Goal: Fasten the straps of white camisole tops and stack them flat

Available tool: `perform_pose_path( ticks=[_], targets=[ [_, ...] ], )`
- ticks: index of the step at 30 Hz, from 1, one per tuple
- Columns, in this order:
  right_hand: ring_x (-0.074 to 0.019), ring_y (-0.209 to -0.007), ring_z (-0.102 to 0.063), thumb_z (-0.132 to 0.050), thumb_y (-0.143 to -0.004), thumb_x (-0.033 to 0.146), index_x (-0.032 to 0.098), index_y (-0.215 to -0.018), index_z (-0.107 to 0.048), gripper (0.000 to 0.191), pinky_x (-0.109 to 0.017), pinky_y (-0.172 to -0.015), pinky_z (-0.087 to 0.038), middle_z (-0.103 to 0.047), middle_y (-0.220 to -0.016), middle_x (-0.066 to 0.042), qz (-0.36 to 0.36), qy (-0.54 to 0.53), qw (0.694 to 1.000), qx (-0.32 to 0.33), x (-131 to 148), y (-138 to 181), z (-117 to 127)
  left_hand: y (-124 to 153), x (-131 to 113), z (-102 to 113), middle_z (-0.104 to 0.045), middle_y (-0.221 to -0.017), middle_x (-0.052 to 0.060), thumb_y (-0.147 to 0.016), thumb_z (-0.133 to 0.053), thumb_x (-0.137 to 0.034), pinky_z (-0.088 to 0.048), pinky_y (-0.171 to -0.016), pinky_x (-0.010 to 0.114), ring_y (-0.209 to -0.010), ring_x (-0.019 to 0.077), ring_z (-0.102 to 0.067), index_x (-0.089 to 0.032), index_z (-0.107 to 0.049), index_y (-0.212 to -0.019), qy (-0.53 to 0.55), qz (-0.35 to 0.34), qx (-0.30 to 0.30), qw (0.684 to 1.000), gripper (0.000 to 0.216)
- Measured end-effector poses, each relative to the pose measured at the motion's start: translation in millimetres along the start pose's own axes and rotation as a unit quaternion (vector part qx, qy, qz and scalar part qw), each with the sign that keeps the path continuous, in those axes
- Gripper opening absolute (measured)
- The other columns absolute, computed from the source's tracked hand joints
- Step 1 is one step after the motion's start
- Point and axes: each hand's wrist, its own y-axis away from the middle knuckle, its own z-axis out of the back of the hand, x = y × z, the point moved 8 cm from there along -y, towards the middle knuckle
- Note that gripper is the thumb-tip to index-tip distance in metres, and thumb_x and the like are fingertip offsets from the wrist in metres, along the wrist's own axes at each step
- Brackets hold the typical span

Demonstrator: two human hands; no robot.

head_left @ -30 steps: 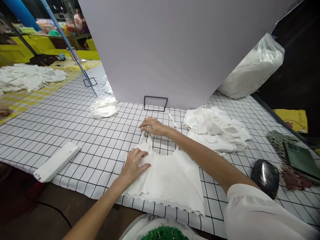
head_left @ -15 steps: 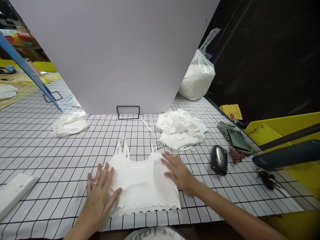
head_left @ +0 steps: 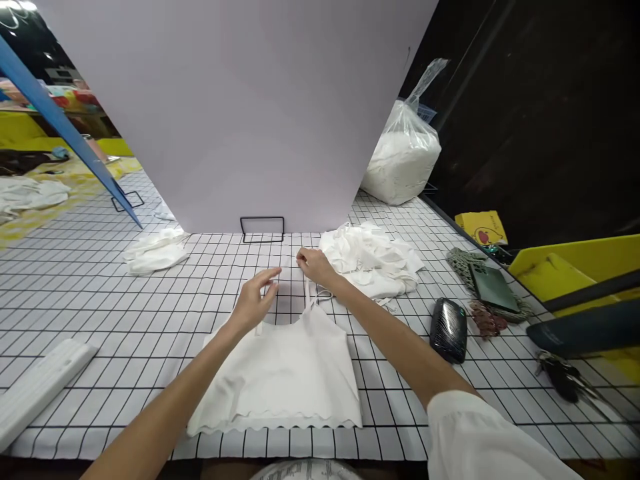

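A white camisole top (head_left: 283, 373) with a scalloped hem lies flat on the black-grid white tablecloth (head_left: 100, 300) near the front edge. My left hand (head_left: 256, 298) hovers over the top's left strap, fingers loosely curled and pointing right. My right hand (head_left: 313, 265) pinches the end of the right strap (head_left: 307, 290), which runs straight back from the neckline. The two hands are close together above the neckline.
A pile of white garments (head_left: 370, 257) lies right of my right hand, a smaller folded heap (head_left: 155, 251) at left. A tall grey board (head_left: 235, 107) on a wire stand (head_left: 262, 229) blocks the back. A bagged white bundle (head_left: 403, 157), phone (head_left: 493, 285), black case (head_left: 449, 321) and keys (head_left: 557, 373) sit right; a white box (head_left: 40, 383) sits front left.
Both hands left the body of the top, where they lay flat, and moved forward to the straps. My right hand has taken hold of the right strap.
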Motion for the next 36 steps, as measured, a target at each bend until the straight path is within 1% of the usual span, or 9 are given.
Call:
perform_pose_path(
  ticks=[4,8,11,14,21,25,27,31,36],
  targets=[
    [-0.0182,-0.087,-0.057,-0.046,-0.095,0.014,0.018,-0.091,-0.062,0.017,-0.035,-0.088,-0.047,-0.069,-0.089,-0.006,0.115,-0.07,0.991,-0.025,29.6,28.2,19.7,-41.0,5.1,-6.1,-0.056,-0.147,0.011,-0.096,-0.048,-0.043,-0.033,-0.118,0.046,-0.142,0.0254,-0.045,-0.019,-0.059,-0.136,0.092,0.032,0.032,0.995,0.048],
    [-0.0193,-0.082,-0.058,-0.048,-0.092,0.012,0.019,-0.085,-0.065,0.02,-0.036,-0.08,-0.051,-0.069,-0.079,-0.006,0.234,-0.191,0.949,-0.092,54.9,56.0,51.3,-46.9,19.3,-33.1,-0.075,-0.109,0.013,-0.095,-0.05,-0.057,-0.038,-0.113,0.047,-0.115,0.0272,-0.066,-0.014,-0.073,-0.109,0.187,0.123,0.158,0.962,0.051],
    [-0.0195,-0.084,-0.062,-0.052,-0.09,0.011,0.021,-0.084,-0.068,0.02,-0.038,-0.081,-0.053,-0.07,-0.08,-0.005,0.213,-0.268,0.935,-0.09,54.3,62.1,60.8,-30.6,21.8,-48.2,-0.077,-0.088,0.011,-0.091,-0.057,-0.06,-0.043,-0.106,0.044,-0.096,0.0244,-0.071,-0.014,-0.075,-0.095,0.276,0.165,0.23,0.918,0.05],
    [-0.0191,-0.086,-0.065,-0.055,-0.088,0.014,0.022,-0.083,-0.07,0.017,-0.038,-0.082,-0.055,-0.071,-0.083,-0.005,0.167,-0.326,0.926,-0.09,45.7,63.1,61.9,-12.9,18.4,-53.0,-0.076,-0.085,0.01,-0.089,-0.065,-0.055,-0.048,-0.097,0.039,-0.09,0.0209,-0.069,-0.015,-0.075,-0.092,0.34,0.194,0.256,0.884,0.042],
    [-0.019,-0.088,-0.066,-0.058,-0.089,0.025,0.02,-0.086,-0.069,0.013,-0.037,-0.082,-0.056,-0.07,-0.088,-0.006,0.065,-0.38,0.919,-0.086,16.0,69.7,54.1,16.7,17.3,-37.9,-0.072,-0.084,0.007,-0.078,-0.078,-0.046,-0.054,-0.077,0.033,-0.07,0.0141,-0.062,-0.015,-0.077,-0.086,0.297,0.232,0.202,0.904,0.032],
    [-0.0192,-0.101,-0.067,-0.059,-0.09,0.027,0.019,-0.115,-0.067,0.027,-0.037,-0.089,-0.056,-0.071,-0.109,-0.009,0.063,-0.407,0.909,0.062,33.3,76.5,36.2,25.0,14.4,-32.5,-0.072,-0.077,0.006,-0.073,-0.082,-0.048,-0.057,-0.072,0.033,-0.064,0.013,-0.061,-0.014,-0.076,-0.082,0.289,0.242,0.153,0.914,0.035],
    [-0.0184,-0.098,-0.068,-0.062,-0.09,0.029,0.02,-0.122,-0.066,0.034,-0.034,-0.084,-0.056,-0.072,-0.109,-0.008,0.069,-0.397,0.909,0.103,46.5,80.3,29.9,25.7,9.0,-32.1,-0.073,-0.078,0.007,-0.073,-0.082,-0.049,-0.058,-0.073,0.034,-0.065,0.0134,-0.062,-0.015,-0.076,-0.082,0.29,0.233,0.144,0.917,0.036],
    [-0.0154,-0.077,-0.064,-0.061,-0.091,0.025,0.019,-0.092,-0.075,0.015,-0.028,-0.068,-0.05,-0.072,-0.086,-0.005,0.089,-0.304,0.948,0.025,59.3,84.3,38.0,27.6,3.9,-31.3,-0.075,-0.083,0.009,-0.072,-0.083,-0.05,-0.06,-0.078,0.039,-0.068,0.0161,-0.067,-0.014,-0.076,-0.086,0.286,0.234,0.134,0.919,0.039],
    [-0.0145,-0.073,-0.063,-0.062,-0.09,0.024,0.02,-0.091,-0.075,0.014,-0.028,-0.064,-0.049,-0.072,-0.084,-0.004,0.065,-0.33,0.942,0.01,59.4,93.3,41.4,30.6,3.0,-29.8,-0.073,-0.074,0.007,-0.072,-0.082,-0.051,-0.06,-0.073,0.039,-0.061,0.0144,-0.063,-0.014,-0.074,-0.08,0.257,0.235,0.11,0.931,0.039]
  ],
)
